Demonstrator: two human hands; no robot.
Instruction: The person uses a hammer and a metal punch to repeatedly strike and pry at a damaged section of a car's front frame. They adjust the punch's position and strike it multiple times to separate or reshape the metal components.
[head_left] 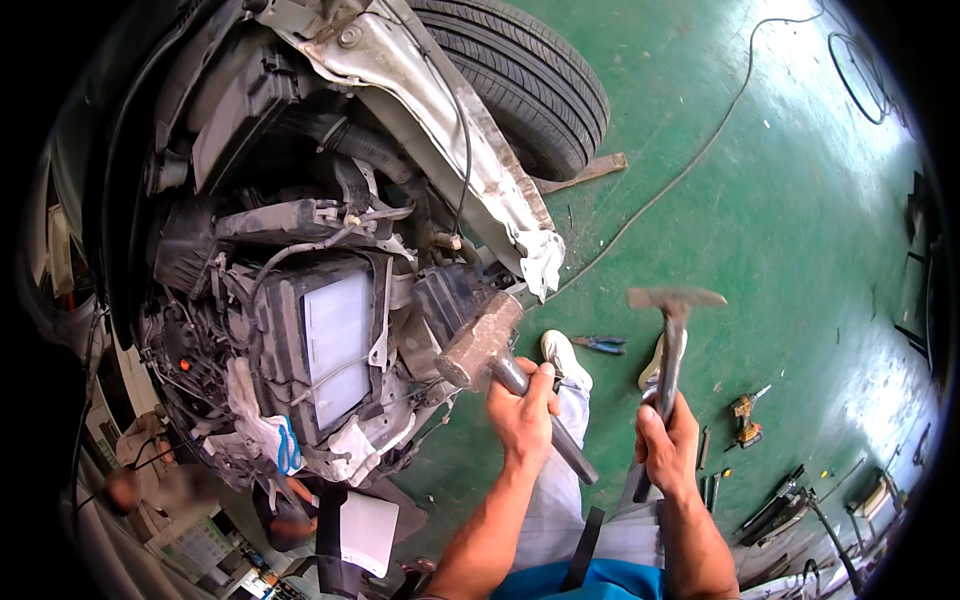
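My left hand is wrapped round the handle of a short sledgehammer. Its blocky, rust-brown head points up and left, close to the car's exposed engine bay. In my right hand is a body hammer, held upright by its dark handle. The thin crosswise head of that hammer is blurred and tapers at one end. Ahead of both hands, a bare silver fender rail runs along the engine bay. Its near end is crumpled, and neither hammer touches it.
A car tyre stands beyond the rail. Pliers lie by my left shoe, and a yellow cordless drill rests on the green floor to the right. A cable crosses the floor. Two people are at the lower left.
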